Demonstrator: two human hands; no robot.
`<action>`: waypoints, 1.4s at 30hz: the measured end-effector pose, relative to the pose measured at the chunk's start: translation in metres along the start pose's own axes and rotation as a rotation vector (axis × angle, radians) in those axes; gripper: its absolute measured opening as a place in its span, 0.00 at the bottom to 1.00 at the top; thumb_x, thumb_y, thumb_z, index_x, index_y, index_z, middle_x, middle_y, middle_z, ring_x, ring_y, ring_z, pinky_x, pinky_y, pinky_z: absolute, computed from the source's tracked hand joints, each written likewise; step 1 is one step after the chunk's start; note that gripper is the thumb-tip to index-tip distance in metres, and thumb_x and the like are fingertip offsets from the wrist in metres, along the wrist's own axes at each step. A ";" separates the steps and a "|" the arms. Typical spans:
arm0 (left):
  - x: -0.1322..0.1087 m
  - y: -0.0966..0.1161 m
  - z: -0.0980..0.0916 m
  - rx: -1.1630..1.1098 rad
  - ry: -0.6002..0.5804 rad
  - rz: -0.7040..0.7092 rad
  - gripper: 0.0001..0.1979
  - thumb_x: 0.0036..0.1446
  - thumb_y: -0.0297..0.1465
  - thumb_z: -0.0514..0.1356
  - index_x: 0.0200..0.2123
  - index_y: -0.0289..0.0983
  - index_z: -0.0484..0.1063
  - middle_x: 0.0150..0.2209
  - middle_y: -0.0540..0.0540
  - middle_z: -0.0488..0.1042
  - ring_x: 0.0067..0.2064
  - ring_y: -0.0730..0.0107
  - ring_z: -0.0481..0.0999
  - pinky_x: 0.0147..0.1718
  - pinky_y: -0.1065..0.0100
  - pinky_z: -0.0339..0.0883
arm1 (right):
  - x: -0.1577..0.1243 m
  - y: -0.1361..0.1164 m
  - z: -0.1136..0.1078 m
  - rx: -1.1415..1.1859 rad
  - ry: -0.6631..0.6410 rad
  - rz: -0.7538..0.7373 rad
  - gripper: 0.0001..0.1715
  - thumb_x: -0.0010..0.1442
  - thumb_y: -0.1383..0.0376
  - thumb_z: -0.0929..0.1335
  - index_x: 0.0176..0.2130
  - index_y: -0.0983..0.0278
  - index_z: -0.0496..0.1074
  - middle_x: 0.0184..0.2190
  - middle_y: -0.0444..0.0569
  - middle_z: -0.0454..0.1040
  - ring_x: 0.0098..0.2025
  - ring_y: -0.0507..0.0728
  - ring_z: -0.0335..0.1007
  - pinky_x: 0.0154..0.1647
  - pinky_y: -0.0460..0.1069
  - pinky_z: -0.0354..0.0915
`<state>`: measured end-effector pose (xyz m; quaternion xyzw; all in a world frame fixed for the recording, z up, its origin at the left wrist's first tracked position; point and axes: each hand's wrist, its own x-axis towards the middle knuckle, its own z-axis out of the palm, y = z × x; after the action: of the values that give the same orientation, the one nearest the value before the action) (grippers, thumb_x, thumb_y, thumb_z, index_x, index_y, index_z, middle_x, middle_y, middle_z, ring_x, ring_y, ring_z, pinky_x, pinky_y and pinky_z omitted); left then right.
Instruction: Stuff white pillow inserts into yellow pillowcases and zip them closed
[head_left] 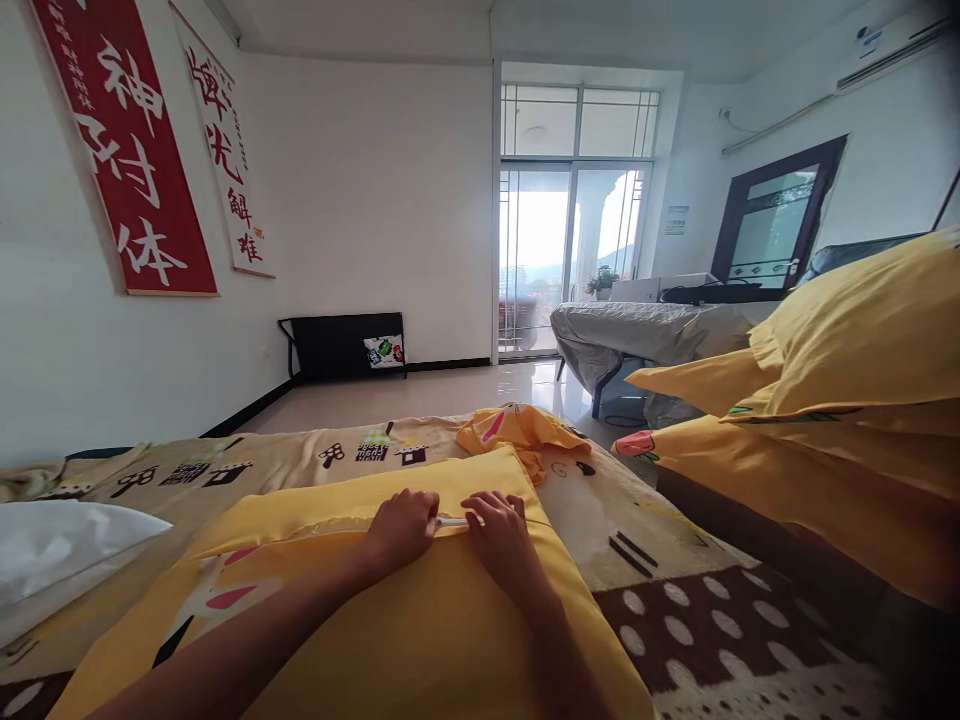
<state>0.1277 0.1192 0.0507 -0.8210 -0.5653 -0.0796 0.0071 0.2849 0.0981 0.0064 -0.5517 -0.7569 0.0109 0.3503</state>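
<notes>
the left hand (405, 522) curls inward, the right hand (501, 525) (just beside it) arches, backs facing up.

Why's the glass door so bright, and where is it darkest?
In the head view, daylight glares through the glass door and gleams on the floor; the lower right corner is darkest; the left hand and right hand look fairly sharp.

Red scroll (135, 150) — hanging, glass doors (536, 235), potted plant (602, 280)
</notes>
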 end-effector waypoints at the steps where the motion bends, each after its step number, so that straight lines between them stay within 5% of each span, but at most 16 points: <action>1: -0.001 0.000 0.000 0.008 0.003 0.001 0.10 0.56 0.31 0.52 0.33 0.39 0.73 0.34 0.45 0.79 0.36 0.64 0.76 0.31 0.68 0.63 | -0.001 -0.006 0.006 0.000 0.002 -0.037 0.13 0.62 0.70 0.61 0.37 0.59 0.74 0.41 0.46 0.76 0.45 0.55 0.67 0.49 0.51 0.48; 8: -0.012 0.002 -0.005 0.063 -0.023 -0.022 0.10 0.56 0.28 0.51 0.32 0.39 0.72 0.34 0.43 0.79 0.37 0.60 0.77 0.31 0.67 0.63 | -0.001 -0.002 0.043 -0.021 -0.017 -0.058 0.10 0.63 0.68 0.64 0.33 0.60 0.73 0.35 0.42 0.75 0.43 0.53 0.66 0.46 0.50 0.47; 23: -0.038 -0.028 -0.032 0.003 -0.040 -0.148 0.08 0.55 0.27 0.51 0.27 0.39 0.68 0.30 0.46 0.76 0.34 0.64 0.74 0.27 0.69 0.54 | 0.002 -0.002 0.029 0.016 -0.019 -0.057 0.13 0.64 0.67 0.64 0.30 0.60 0.74 0.33 0.42 0.76 0.39 0.52 0.66 0.44 0.50 0.49; 42: -0.086 -0.094 0.006 -0.232 0.201 -0.191 0.12 0.61 0.32 0.46 0.33 0.38 0.67 0.38 0.42 0.74 0.42 0.60 0.73 0.42 0.63 0.63 | 0.001 0.005 0.034 0.041 0.006 -0.086 0.11 0.63 0.67 0.65 0.31 0.59 0.75 0.33 0.41 0.76 0.39 0.52 0.66 0.43 0.49 0.51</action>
<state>0.0112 0.0740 0.0253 -0.7469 -0.6241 -0.2262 -0.0387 0.2699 0.1138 -0.0207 -0.5114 -0.7784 0.0095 0.3639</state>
